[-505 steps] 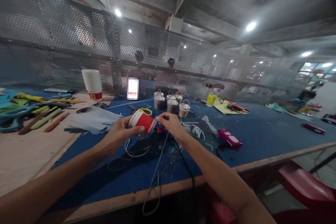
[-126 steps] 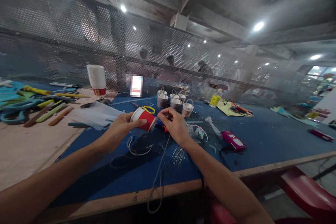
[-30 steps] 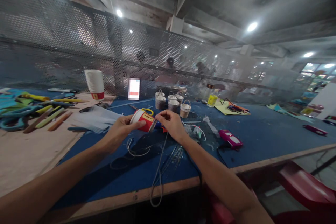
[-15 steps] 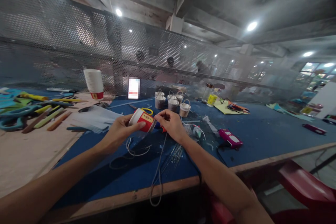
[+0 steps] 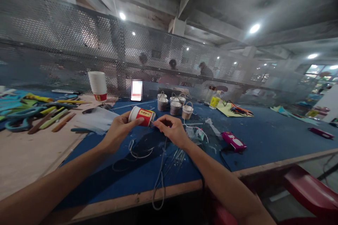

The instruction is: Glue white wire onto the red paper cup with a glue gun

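Tilted on its side, a red and white paper cup (image 5: 144, 116) is held in my left hand (image 5: 118, 129), thumb along its red band. The cup's base points right and has grey cord around it. My right hand (image 5: 174, 132), fingertips pinched together, is close beside that base. A long grey cord (image 5: 162, 168) hangs below my right hand and loops over the table's front edge. What lies between the right fingertips is small, but the cord runs to them. Behind the hands stand several small cord-wrapped cups with handles (image 5: 175, 108).
A stack of paper cups (image 5: 97, 84) stands back left, near scissors (image 5: 19, 121) and craft sticks. A lit phone (image 5: 136, 89) leans on the perforated screen. Glue sticks (image 5: 177, 158) lie below my right hand; a magenta device (image 5: 233, 141) is right. Bottles (image 5: 215, 99) stand behind.
My right hand has drawn slightly down from the cup's base, its fingers still pinched. The cup has turned a little flatter in my left hand. The whole view has shifted slightly.
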A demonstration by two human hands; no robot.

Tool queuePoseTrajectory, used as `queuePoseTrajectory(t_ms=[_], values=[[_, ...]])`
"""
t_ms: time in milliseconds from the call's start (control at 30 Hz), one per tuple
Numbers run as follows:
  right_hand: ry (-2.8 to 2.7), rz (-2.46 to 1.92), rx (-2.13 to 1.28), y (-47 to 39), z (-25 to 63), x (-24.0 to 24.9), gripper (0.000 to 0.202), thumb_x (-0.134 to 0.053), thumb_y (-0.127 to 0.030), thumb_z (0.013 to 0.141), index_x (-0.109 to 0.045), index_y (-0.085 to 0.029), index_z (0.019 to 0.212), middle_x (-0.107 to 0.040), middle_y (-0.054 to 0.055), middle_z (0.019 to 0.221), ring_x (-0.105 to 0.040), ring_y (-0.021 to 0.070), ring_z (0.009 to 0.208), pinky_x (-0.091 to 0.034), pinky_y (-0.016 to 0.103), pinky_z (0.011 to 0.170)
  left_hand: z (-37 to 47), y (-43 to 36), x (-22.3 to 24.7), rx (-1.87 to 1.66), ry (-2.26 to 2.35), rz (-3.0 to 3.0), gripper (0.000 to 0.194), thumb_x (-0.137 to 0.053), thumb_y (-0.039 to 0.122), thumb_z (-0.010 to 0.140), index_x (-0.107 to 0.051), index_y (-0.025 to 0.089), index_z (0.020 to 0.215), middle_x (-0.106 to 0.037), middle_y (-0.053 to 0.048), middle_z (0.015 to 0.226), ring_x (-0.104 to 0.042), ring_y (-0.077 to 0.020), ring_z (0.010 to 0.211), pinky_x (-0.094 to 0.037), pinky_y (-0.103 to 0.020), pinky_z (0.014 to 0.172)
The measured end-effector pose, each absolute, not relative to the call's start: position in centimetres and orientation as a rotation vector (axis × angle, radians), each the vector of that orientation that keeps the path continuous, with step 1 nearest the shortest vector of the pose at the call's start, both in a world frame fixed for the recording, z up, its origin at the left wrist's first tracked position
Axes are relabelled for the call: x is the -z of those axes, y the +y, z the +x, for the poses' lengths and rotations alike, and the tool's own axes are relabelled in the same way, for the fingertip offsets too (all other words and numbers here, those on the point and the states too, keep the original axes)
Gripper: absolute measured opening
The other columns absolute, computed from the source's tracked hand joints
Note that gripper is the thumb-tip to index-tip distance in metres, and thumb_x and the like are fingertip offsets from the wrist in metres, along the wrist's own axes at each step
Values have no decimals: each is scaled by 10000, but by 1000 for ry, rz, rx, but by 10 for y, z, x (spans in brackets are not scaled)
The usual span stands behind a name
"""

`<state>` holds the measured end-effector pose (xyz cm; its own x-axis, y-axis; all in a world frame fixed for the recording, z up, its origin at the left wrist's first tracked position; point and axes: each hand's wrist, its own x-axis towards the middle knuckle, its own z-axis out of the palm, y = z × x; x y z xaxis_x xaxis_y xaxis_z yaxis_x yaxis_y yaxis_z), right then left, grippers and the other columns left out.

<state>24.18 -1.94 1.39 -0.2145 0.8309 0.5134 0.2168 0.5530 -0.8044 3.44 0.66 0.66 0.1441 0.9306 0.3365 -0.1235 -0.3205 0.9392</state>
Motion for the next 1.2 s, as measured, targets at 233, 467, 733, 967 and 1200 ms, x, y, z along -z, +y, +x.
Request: queuePoseTrajectory(t_ms=[233,467,733,967,1200], values=[[-1950,-846,-415,-18,241,-12,255,-601,-395,926,-709,-183,833,-667,23,848,-608,129,792,-459,249,743,33,10,-11,-1427,791,1329,286,-816,286,716,-727,185,968,-746,-24,850,-654,-165,741,-506,-248,692],[-1934,-1467,-103,-2,273,-19,229,-565,-424,933,-659,-215,947,-699,15,877,-638,160,814,-432,263,729,32,14,-12,-1495,715,1263,272,-823,245,689,-743,177,939,-743,-24,890,-654,-163,827,-503,-269,821],[-2160,-2055,-159,5,302,0,434,-555,-601,877,-691,-191,830,-713,71,792,-662,222,765,-369,269,632,32,12,-13,-1514,679,1213,280,-818,251,698,-738,180,958,-729,-10,878,-643,-158,806,-498,-261,785],[-1919,-1890,-396,20,306,16,366,-663,-462,794,-610,-176,571,-598,26,581,-586,172,643,-315,252,579,24,11,-12,-1522,781,1223,284,-824,338,696,-742,173,913,-742,-26,837,-658,-179,778,-504,-268,732],[-1682,-1485,-834,14,304,9,435,-501,-552,900,-637,-140,876,-630,15,725,-554,115,602,-418,214,544,16,15,-11,-1560,817,1111,312,-837,331,688,-736,181,942,-761,-26,869,-679,-168,756,-537,-270,716]])
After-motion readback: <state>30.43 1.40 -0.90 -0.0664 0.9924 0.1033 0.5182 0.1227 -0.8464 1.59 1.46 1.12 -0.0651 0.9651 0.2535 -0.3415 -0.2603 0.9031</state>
